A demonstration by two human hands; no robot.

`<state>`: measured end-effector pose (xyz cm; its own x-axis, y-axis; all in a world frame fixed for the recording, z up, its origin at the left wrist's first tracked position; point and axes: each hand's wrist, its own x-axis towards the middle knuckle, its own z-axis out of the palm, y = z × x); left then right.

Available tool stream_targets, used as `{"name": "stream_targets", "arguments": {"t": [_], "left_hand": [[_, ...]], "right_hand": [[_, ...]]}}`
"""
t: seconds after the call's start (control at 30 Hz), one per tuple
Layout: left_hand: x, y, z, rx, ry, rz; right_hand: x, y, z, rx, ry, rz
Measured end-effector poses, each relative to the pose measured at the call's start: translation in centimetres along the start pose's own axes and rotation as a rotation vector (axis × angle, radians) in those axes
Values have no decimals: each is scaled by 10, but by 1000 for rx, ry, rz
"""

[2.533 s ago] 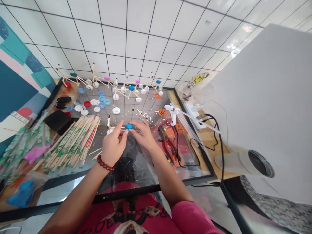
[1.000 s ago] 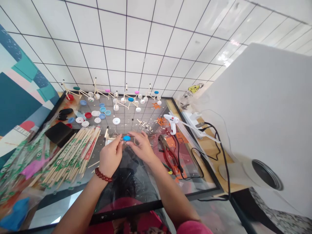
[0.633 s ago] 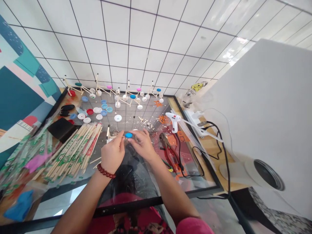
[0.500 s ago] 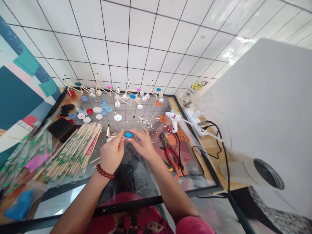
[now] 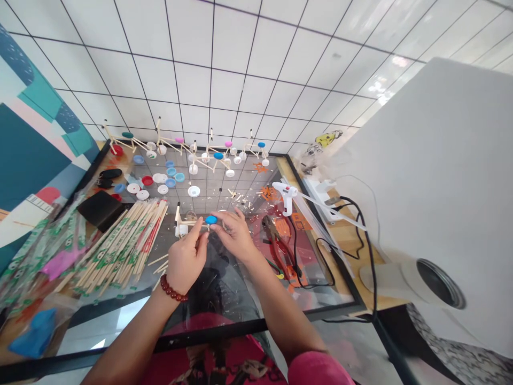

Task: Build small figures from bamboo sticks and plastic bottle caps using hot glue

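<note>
Here, both hands point(image 5: 186, 258) point(image 5: 235, 234) on blue-topped frame point(image 5: 211, 220)

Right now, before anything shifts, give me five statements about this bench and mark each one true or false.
1. The right hand has its fingertips at the blue oval piece. True.
2. The beaded bracelet is on the right wrist. False: the beaded bracelet circles the left wrist.
3. The white glue gun lies to the right of the wrapped sticks. True.
4. The pliers have white handles. False: the handles are red.
5. The stick models at the back all have green ovals. False: pink and blue ones show too.
</note>
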<state>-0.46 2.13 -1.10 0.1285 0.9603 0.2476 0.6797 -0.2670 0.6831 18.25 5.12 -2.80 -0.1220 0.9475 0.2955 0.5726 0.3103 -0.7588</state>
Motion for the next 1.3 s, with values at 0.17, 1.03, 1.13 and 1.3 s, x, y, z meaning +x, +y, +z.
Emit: {"name": "stream_targets", "arguments": {"t": [0.17,1.03,1.13,1.3], "left_hand": [[-7,7,4,-33,-41,-1],[-4,-8,-3,82,-25,46],[-12,-11,-9,16,15,53],[-26,-18,-20,-88,71,56]], "right_hand": [[0,1,1,2,-10,7],[7,-2,4,-64,22,-81],[2,3,0,-83,32,-68],[-5,19,-10,-80,10,-11]]}}
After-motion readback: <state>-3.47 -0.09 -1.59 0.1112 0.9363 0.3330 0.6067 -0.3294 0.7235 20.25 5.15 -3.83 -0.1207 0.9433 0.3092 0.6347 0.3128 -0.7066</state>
